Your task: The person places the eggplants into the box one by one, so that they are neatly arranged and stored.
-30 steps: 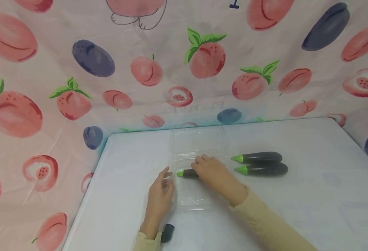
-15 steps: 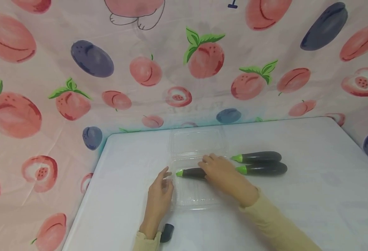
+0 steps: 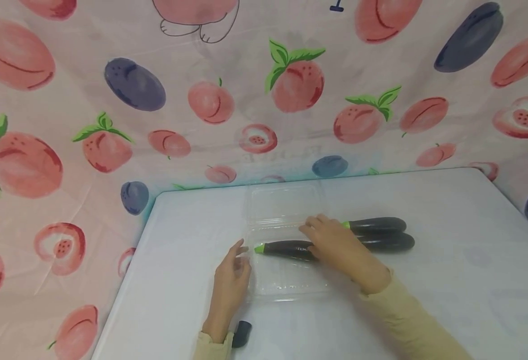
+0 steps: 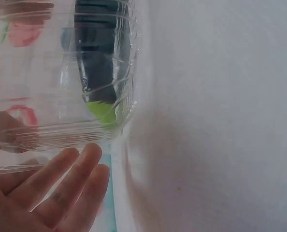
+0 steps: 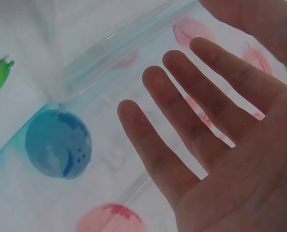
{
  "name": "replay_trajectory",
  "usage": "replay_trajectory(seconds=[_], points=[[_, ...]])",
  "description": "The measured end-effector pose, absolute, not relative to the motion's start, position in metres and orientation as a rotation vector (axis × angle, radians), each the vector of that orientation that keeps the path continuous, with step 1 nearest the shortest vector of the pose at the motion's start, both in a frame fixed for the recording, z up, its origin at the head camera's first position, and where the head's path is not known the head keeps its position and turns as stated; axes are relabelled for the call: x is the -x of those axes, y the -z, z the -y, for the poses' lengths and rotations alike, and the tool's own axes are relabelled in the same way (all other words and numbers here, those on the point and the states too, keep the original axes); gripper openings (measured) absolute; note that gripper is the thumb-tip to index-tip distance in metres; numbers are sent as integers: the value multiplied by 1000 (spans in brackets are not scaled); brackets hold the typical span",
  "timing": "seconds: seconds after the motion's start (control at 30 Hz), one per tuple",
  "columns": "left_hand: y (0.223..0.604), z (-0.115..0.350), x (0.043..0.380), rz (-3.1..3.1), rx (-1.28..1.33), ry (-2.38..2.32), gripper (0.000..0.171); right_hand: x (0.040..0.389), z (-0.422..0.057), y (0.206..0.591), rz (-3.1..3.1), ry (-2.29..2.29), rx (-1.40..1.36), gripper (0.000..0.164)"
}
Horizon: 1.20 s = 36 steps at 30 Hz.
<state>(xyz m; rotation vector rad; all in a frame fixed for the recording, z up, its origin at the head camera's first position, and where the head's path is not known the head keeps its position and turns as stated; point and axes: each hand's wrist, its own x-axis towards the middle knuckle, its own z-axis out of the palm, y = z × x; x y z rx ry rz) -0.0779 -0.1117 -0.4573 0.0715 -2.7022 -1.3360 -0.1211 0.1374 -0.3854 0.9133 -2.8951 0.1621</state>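
A dark eggplant with a green stem end (image 3: 286,248) lies in the clear plastic box (image 3: 286,282), stem to the left. My right hand (image 3: 336,245) is over its right end and hides that part. In the right wrist view the fingers (image 5: 158,101) are spread, with nothing in the palm. My left hand (image 3: 230,280) is at the box's left edge. In the left wrist view its fingers (image 4: 71,183) are loosely extended just outside the ridged wall, and the thumb overlaps the rim. The same eggplant (image 4: 101,53) shows through the plastic.
Two more eggplants, an upper one (image 3: 378,225) and a lower one (image 3: 392,242), lie side by side right of the box, partly behind the right hand. The box's lid (image 3: 286,202) is folded back toward the fruit-print cloth (image 3: 219,145). A small black object (image 3: 241,334) is at the left cuff.
My right hand has slid rightward along the eggplant, so more of its dark body shows, and now covers the stem ends of the other two. The left hand stays put.
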Motion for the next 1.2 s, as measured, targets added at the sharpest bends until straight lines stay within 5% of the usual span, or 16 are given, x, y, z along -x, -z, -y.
replay_trajectory(seconds=[1.2], points=[[459, 111, 78, 2684, -63, 1328, 46, 126, -192, 403, 2796, -271, -853, 41]])
